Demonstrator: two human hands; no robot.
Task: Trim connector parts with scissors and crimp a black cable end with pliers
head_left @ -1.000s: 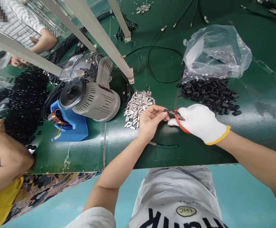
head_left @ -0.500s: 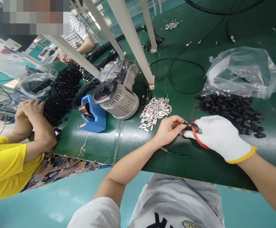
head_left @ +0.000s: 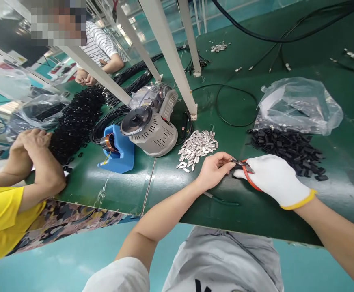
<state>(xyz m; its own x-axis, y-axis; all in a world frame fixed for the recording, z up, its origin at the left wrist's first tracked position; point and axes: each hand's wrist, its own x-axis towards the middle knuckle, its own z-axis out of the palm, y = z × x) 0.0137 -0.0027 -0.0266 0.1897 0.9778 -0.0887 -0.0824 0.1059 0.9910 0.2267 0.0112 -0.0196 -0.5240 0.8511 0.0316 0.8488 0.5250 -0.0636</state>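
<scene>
My right hand (head_left: pixel 274 178), in a white glove with a yellow cuff, grips red-handled pliers (head_left: pixel 247 175) whose jaws point left. My bare left hand (head_left: pixel 214 169) pinches a small part at the jaw tips; the part itself is too small to make out. Both hands hover just above the green table (head_left: pixel 256 215). A heap of small silver metal shells (head_left: pixel 197 147) lies just left of my left hand. A pile of small black plastic pieces (head_left: pixel 286 148) lies behind my right hand.
A crumpled clear plastic bag (head_left: pixel 298 106) sits behind the black pile. A grey tape dispenser (head_left: pixel 152 127) and blue tape holder (head_left: pixel 119 152) stand left. White frame posts (head_left: pixel 171 52) rise from the table. A person in yellow (head_left: pixel 9 202) rests folded hands at left; black cables lie beyond.
The view has swung and tilted up, showing more of the table's far side. My hands stay together on the pliers and part.
</scene>
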